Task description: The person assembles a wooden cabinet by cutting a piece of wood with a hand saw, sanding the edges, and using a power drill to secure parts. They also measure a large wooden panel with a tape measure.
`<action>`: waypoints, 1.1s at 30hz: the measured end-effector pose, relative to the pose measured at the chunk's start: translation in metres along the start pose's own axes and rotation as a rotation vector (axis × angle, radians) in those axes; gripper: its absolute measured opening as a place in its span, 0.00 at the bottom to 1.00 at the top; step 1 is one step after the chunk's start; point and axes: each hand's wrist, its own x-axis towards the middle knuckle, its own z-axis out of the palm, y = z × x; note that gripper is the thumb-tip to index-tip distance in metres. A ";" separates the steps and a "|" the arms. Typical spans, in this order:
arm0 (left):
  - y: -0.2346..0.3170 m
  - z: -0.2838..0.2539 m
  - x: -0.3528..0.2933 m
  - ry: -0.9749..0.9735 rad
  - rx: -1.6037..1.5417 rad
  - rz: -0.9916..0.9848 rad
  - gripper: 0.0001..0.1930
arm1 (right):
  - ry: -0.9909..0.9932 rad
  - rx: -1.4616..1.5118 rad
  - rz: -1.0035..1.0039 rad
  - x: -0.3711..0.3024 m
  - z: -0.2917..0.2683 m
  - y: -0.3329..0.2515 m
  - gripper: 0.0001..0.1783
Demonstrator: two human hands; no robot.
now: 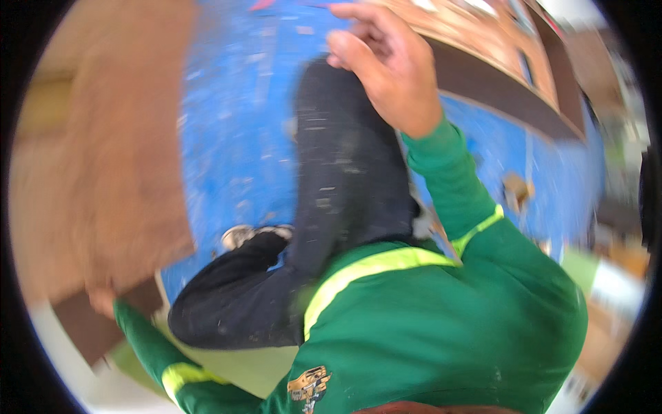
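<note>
My right hand [396,69] is raised above my bent knee, over the blue floor covering [238,131]. Its index finger and thumb stand apart with nothing visible between them, while the other fingers curl inward. Far out to the lower left, my left hand [102,301] is at the edge of a large brown wooden board [131,138], beside a darker brown panel [89,324]. Blur and the small size hide its fingers, so whether it grips the board cannot be made out.
A wooden frame or cabinet [507,110] with dark brown sides lies at the upper right. On the blue covering sits a small tan object [516,192], perhaps a tape roll. A red scrap [262,4] shows at the top edge. My shoe [238,237] rests on the blue covering.
</note>
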 end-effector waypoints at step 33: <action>0.534 -0.157 0.005 -1.282 -0.449 1.067 0.29 | 0.890 -1.057 1.472 -0.773 -0.305 -0.014 0.19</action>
